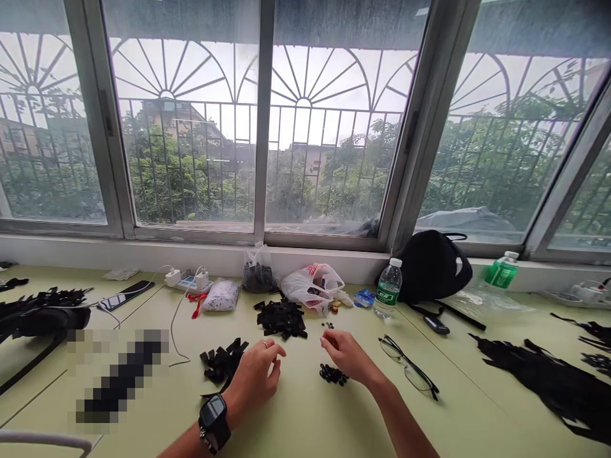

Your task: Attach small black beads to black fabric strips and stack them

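My left hand (258, 371), with a ring and a watch (213, 412) at its wrist, hovers beside a pile of short black strap pieces (222, 360). Its fingers are loosely bent, thumb and forefinger apart, and nothing shows between them. My right hand (351, 355) is closed, fingertips drawn together; whatever they may hold is hidden. Just below it lies a small heap of round black parts (333, 374). A few tiny pieces (328, 325) rest beyond its fingertips. Further back, a second pile of black strap pieces (280, 318) sits between the hands.
Eyeglasses (409, 367) lie right of my right arm. Along the window stand a water bottle (388, 289), a white plastic bag (312, 287), a bag of black parts (258, 275) and a black backpack (427, 266). A white cable (177, 327) runs at left; black strips (548, 385) spread at right.
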`<state>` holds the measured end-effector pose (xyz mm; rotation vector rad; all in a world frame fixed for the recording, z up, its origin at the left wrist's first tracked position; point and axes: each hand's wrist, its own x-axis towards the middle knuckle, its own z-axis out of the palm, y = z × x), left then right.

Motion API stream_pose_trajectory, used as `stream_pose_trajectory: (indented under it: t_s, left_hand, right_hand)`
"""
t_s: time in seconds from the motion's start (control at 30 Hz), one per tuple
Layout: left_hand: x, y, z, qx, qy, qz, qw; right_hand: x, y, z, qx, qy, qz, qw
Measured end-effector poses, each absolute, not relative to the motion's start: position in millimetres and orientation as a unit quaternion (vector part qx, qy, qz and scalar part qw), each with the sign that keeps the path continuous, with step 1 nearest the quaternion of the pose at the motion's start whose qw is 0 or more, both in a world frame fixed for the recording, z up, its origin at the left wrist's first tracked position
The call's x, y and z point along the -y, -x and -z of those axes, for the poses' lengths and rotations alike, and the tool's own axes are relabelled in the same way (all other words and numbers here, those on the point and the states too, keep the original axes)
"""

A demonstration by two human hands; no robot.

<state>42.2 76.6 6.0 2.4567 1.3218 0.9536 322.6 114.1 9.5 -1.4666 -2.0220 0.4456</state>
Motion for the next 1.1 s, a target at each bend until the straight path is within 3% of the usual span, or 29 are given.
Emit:
stream_pose_trajectory:
  t_s: [0.23, 0.6, 1.1]
  left_hand:
    - [-84.4, -37.3, 6.2, -0.473, -0.830, -0.294, 0.040]
    - [-84.0, -38.2, 8.4, -0.505, -0.841, -0.193, 0.007]
    - [-81.1, -38.8, 0.5, -0.485, -0.838, -0.250, -0.008]
  right_hand:
    - [-110.5, -302.7, -1.7, 0.799, 0.500, -0.141, 0.302]
    - [-114.2, -284.1, 12.1, 0.826, 0.512, -0.077, 0.223]
    - [-112.9, -279.1, 3.8, 0.821, 0.482, -0.087, 0.294]
